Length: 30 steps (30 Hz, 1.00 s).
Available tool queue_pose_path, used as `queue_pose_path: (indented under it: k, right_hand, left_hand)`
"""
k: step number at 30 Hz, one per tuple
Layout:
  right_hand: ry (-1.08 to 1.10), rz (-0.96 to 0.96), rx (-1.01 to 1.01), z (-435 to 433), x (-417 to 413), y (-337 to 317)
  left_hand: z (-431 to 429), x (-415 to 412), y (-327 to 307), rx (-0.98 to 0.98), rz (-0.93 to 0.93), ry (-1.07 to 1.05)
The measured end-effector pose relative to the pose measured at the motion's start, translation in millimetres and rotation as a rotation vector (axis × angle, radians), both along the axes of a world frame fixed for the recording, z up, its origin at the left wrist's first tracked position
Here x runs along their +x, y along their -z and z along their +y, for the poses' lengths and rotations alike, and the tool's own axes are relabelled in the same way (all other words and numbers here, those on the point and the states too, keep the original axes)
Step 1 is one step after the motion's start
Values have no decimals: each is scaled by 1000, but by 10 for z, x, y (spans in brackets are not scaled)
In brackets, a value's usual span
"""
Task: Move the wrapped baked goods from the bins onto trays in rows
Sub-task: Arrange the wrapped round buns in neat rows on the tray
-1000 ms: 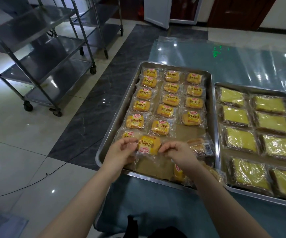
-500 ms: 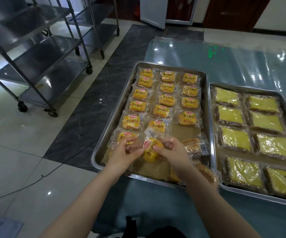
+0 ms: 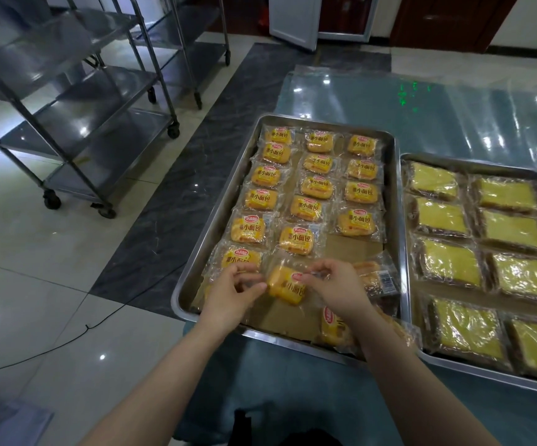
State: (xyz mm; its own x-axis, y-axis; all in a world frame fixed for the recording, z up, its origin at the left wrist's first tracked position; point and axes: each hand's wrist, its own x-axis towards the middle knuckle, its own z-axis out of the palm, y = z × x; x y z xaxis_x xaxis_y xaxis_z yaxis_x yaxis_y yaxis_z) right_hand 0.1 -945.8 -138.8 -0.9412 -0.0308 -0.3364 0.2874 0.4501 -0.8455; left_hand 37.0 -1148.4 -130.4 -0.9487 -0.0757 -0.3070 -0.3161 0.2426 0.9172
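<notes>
Wrapped bun (image 3: 288, 284) sits between the two hands over the near end of the left tray (image 3: 220, 214), above the bare brown liner in the middle column. It lies just nearer than the last bun of the middle column (image 3: 296, 239) and just beside the nearest bun of the left column (image 3: 241, 257). Whether it already touches the liner or hangs a little off it cannot be told. The left hand (image 3: 231, 294) has its fingers curled and pinches the clear film at the packet's left end. The right hand (image 3: 334, 288) pinches the film at its right end, fingertips bunched over the red logo. The long axis of the packet runs across the tray from hand to hand, but skewed, with the right end nearer the person than the left, so its print sits turned against the straight print of its neighbours. Both hands are equally close, one at each end. By my reading, the coming move is a small turn to square it with the row and then a set-down. A barcode-side packet (image 3: 373, 275) lies just right of the right hand, and the tray of yellow slices (image 3: 486, 373) stands alongside.
</notes>
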Motion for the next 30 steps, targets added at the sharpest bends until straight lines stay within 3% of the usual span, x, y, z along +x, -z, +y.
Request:
queue_pose_path:
  k: [5, 11, 15, 21, 30]
  right_hand:
    - [-25, 36, 256, -33, -131, 84]
    - [-97, 63, 313, -165, -308, 153]
    - [-111, 252, 538, -118, -289, 179]
    - [-206, 359, 632, 473, -191, 109]
    - [-581, 163, 830, 978, -55, 19]
  left_hand:
    - [-94, 2, -22, -13, -2, -53]
    - [-125, 1, -57, -54, 7, -55]
    - [-114, -14, -53, -81, 22, -38]
    - [-51, -39, -7, -84, 47, -29]
    - [269, -256, 86, -161, 57, 126]
